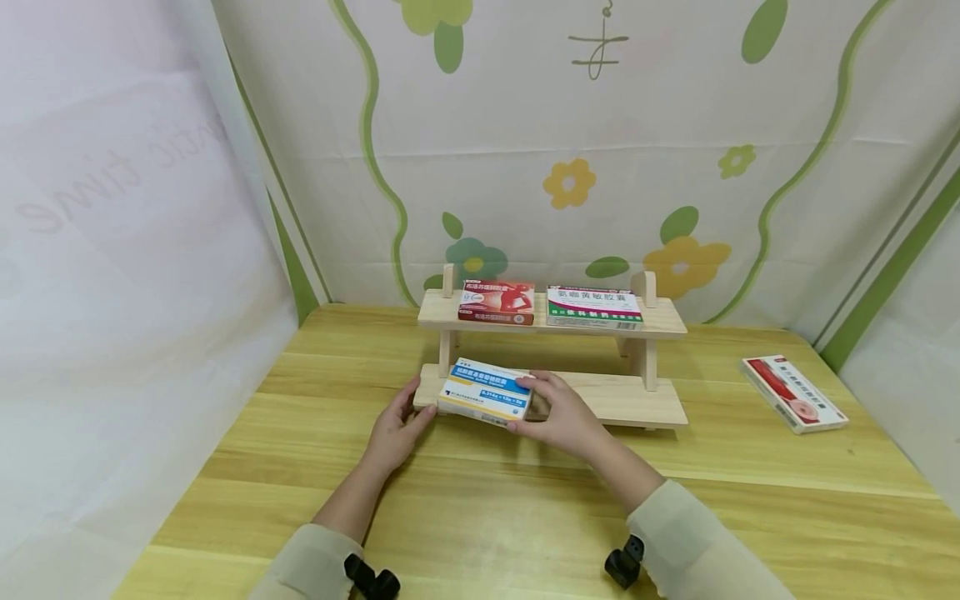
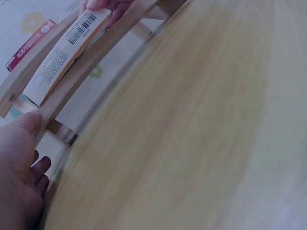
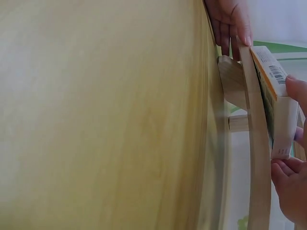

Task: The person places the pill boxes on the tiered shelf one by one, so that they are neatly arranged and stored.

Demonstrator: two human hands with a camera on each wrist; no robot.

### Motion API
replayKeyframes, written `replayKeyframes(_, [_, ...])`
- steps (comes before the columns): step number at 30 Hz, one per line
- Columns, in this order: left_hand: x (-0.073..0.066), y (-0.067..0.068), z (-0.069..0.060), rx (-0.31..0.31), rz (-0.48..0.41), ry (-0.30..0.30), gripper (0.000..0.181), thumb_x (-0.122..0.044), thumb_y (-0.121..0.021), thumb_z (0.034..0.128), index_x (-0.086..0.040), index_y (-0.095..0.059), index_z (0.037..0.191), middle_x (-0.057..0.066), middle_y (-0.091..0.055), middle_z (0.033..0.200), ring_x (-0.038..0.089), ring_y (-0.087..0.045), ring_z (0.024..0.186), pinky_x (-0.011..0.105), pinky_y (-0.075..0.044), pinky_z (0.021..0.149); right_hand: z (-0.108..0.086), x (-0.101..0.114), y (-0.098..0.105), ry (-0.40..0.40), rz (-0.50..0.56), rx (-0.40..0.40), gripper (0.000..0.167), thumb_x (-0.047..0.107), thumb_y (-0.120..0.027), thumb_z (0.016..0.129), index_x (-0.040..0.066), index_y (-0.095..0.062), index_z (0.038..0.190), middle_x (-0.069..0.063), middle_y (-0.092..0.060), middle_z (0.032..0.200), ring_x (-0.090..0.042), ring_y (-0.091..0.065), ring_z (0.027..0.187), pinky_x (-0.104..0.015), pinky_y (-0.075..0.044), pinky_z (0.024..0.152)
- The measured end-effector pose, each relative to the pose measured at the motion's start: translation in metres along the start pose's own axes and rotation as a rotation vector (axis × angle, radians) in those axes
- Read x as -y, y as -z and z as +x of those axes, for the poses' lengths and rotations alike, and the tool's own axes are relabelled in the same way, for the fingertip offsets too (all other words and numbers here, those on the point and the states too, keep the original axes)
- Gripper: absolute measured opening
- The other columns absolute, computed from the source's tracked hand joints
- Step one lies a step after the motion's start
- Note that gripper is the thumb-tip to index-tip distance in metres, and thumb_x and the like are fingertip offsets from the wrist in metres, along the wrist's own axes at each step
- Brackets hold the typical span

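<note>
Head view: below centre, the right hand (image 1: 561,418) is gripping the blue-and-white box (image 1: 483,392) by its right end, long axis slanting down rightward, while the left hand (image 1: 395,435), relaxed-fingered, is touching the lower shelf (image 1: 626,400) beside its left end

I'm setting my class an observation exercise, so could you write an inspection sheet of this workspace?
Surface: wood-grain table, bearing a two-tier wooden shelf.
Job's things: red box and green-and-white box on the upper tier; blue-and-white box tilted at the lower tier's left part; red-and-white box on the table, right of the shelf.
Clutter: nothing seen.
Grippers: bare hands; left hand touches the lower tier's left end, right hand grips the blue-and-white box.
Cables: nothing seen.
Surroundings: pale fabric behind, printed with flowers and green lines.
</note>
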State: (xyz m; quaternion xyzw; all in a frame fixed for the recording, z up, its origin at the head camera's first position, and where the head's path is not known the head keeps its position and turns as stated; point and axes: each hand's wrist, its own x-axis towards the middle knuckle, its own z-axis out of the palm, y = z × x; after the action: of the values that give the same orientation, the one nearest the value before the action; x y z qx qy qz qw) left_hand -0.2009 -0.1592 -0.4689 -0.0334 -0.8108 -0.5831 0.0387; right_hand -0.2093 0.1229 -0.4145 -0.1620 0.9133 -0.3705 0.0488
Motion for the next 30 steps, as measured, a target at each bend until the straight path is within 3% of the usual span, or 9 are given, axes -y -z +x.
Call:
replayKeyframes(6, [0.006,0.000,0.002,0.005,-0.004,-0.014,0.065,-0.024,-0.063,0.0971,-0.006,-0.032,0.152,0.018,-0.038,0.155,0.033,-0.037,0.144,0.050,-0.030,0.119,0.000,-0.005,0.002,0.014,-0.032,-0.001,0.073,0.047,-0.078,0.080,0.016,-0.054,0.141,-0.014,-0.031,0.160,-0.042,-0.033,0.144,-0.064,-0.035,0.111])
replayKeyframes(19, [0.007,0.001,0.002,0.005,-0.007,-0.024,0.065,-0.023,-0.063,0.0969,-0.005,-0.033,0.152,0.018,-0.037,0.155,0.033,-0.036,0.144,0.049,-0.029,0.120,0.000,-0.010,0.001,0.050,-0.050,-0.075,0.063,0.041,-0.075,0.085,0.011,-0.057,0.138,-0.014,-0.048,0.149,-0.038,-0.043,0.139,-0.056,-0.037,0.113])
replayKeyframes(21, [-0.002,0.001,-0.002,0.007,-0.003,-0.016,0.064,-0.021,-0.062,0.0974,-0.002,-0.032,0.151,0.020,-0.037,0.155,0.035,-0.036,0.144,0.050,-0.029,0.120,0.001,-0.011,0.000,0.053,-0.046,-0.085,0.062,0.039,-0.074,0.086,0.010,-0.057,0.137,-0.012,-0.052,0.146,-0.035,-0.045,0.138,-0.053,-0.037,0.114])
replayKeyframes(26, [0.000,0.001,-0.001,0.005,0.008,-0.011,0.064,-0.020,-0.062,0.0975,-0.002,-0.033,0.151,0.021,-0.036,0.155,0.036,-0.035,0.144,0.050,-0.028,0.120,0.002,-0.011,-0.001,0.045,-0.047,-0.092,0.062,0.040,-0.074,0.087,0.010,-0.057,0.138,-0.011,-0.053,0.145,-0.033,-0.046,0.137,-0.051,-0.037,0.115])
replayKeyframes(28, [0.010,0.001,0.003,0.003,0.005,-0.017,0.065,-0.023,-0.063,0.0969,-0.005,-0.033,0.151,0.019,-0.037,0.155,0.034,-0.036,0.144,0.049,-0.028,0.120,0.001,-0.011,-0.001,0.040,-0.043,-0.091,0.062,0.040,-0.074,0.086,0.010,-0.056,0.138,-0.011,-0.053,0.145,-0.034,-0.046,0.138,-0.051,-0.037,0.115])
replayKeyframes(30, [0.010,0.001,0.003,0.002,0.002,-0.015,0.065,-0.024,-0.063,0.0969,-0.005,-0.033,0.152,0.018,-0.037,0.155,0.033,-0.036,0.144,0.049,-0.028,0.120,0.000,-0.010,0.000,0.037,-0.039,-0.088,0.063,0.041,-0.074,0.086,0.010,-0.056,0.138,-0.011,-0.053,0.145,-0.034,-0.045,0.138,-0.052,-0.037,0.115])
